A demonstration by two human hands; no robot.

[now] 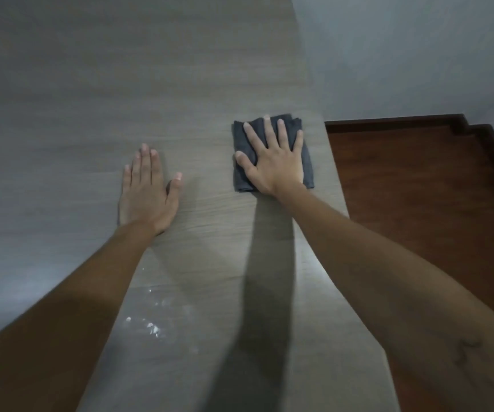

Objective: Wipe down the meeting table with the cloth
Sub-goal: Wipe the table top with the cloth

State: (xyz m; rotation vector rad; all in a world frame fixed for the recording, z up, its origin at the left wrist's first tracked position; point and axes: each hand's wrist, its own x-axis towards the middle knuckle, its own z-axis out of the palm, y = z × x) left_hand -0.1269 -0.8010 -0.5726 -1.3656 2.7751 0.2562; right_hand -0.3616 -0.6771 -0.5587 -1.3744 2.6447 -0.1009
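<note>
- Forearms fill the bottom of the frame, one rising from the lower left corner, one from the lower right; both are bare and reach up toward the middle
- White specks (150,327) lie on the table (91,99) low in the frame, just right of the left forearm; a few more sit at the far lower left edge
- Left hand (147,191) lies palm down on the table, left of centre; fingers straight and close together, thumb out to the right; it holds nothing
- Dark shadow (266,278) runs down the table between the two arms, from the cloth to the bottom edge
- Cloth (306,171), dark grey and folded to a rough square, lies flat on the table right of centre, near the table's right edge
- Right hand (275,162) presses flat on the cloth; fingers straight and spread wide, thumb out to the left, fingertips near the cloth's upper edge
- Floor (433,218), reddish brown, shows at the right beyond the table edge; grey wall (418,55) fills the upper right
</note>
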